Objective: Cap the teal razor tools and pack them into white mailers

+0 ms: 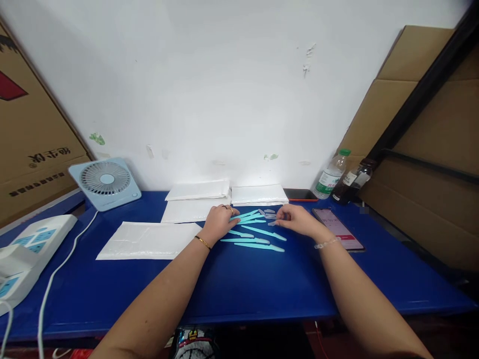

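Several slim light-blue plastic sticks [258,238] lie in a loose fan on the blue table [239,284]. My left hand [218,222] rests on the left ends of the upper sticks, its fingers curled and pressing down. My right hand [295,219] is at the right of the fan, fingertips pinched on a small clear cap [272,223]. A few more small clear caps [268,213] lie between my hands near the far sticks.
White padded envelopes [149,240] lie left and behind [258,194]. A phone [339,228] is beside my right wrist, another phone [299,194] and two bottles [331,175] behind. A small fan [107,182] and a power strip [26,249] sit left. Cardboard [422,164] leans right.
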Tool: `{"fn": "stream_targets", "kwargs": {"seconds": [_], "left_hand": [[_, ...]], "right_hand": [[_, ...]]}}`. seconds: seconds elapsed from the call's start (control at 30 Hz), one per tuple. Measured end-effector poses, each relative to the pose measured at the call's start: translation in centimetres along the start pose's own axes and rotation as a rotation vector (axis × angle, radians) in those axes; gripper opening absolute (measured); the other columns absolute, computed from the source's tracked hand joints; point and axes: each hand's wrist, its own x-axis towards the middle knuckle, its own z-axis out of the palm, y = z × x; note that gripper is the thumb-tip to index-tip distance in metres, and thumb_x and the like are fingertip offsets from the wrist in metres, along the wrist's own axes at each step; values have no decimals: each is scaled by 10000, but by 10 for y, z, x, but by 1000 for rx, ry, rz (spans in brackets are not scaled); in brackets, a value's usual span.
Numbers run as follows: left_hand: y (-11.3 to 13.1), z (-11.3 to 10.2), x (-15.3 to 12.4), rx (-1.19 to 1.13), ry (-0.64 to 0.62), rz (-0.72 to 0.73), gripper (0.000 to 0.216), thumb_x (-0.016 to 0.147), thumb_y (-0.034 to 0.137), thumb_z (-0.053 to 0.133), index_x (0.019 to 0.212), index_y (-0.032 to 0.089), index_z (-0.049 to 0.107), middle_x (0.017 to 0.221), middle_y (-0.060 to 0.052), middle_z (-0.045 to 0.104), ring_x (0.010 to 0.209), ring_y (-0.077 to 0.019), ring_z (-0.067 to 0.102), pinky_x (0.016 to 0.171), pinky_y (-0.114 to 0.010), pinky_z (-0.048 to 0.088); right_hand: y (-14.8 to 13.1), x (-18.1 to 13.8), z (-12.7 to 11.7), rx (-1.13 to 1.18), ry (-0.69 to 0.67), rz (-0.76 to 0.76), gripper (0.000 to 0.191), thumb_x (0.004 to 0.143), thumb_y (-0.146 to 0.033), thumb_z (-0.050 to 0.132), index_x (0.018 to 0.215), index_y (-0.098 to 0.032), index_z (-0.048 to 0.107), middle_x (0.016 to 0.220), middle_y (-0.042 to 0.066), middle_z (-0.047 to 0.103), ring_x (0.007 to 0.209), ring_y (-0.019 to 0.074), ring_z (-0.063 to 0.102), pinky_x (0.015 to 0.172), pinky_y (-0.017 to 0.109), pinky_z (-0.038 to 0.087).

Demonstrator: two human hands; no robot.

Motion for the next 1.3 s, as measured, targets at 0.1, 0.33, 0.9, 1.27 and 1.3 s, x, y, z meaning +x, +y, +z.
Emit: {"fn": "stream_targets", "kwargs": {"seconds": [0.1, 0.33, 0.9, 1.27, 1.3], "left_hand": [[5, 1, -1, -64, -3, 22, 289, 852, 416, 540, 1035, 239, 676, 1043, -31, 678, 956, -208, 586, 822, -315, 425], [18, 4, -3, -147, -97, 208, 305, 858, 444, 538, 1044, 249, 681, 1055, -22, 677, 988, -201, 584, 856, -308, 423], [24, 11, -1, -103, -119, 211, 121, 819, 304, 599, 827, 205, 668, 826, -9, 663, 807, -168, 605, 723, -281, 417], [2, -1, 1, -112, -31, 22, 137, 805, 285, 589, 889, 212, 668, 905, -24, 671, 842, -181, 599, 751, -280, 442], [1, -4, -1, -139, -41, 21, 174, 798, 302, 599, 935, 217, 663, 934, -25, 663, 858, -182, 596, 753, -278, 443]], "right_hand": [[-9, -6, 1, 24, -225, 5, 280, 639, -404, 730, 771, -172, 646, 756, 27, 624, 661, 154, 555, 569, 245, 415], [-13, -6, 9, 67, -309, -18, 96, 690, -240, 633, 754, -172, 612, 703, 16, 602, 611, 134, 527, 549, 236, 413], [-12, 1, 20, 105, -191, -84, 92, 687, -243, 638, 740, -169, 625, 605, -34, 526, 533, 96, 450, 501, 208, 349], [10, 11, 12, 19, 91, 23, 211, 744, -355, 643, 793, -160, 706, 711, 38, 665, 628, 151, 572, 575, 246, 423], [10, 12, 11, -11, 109, 26, 216, 746, -344, 641, 838, -161, 712, 734, 41, 669, 630, 150, 569, 582, 249, 423]]}}
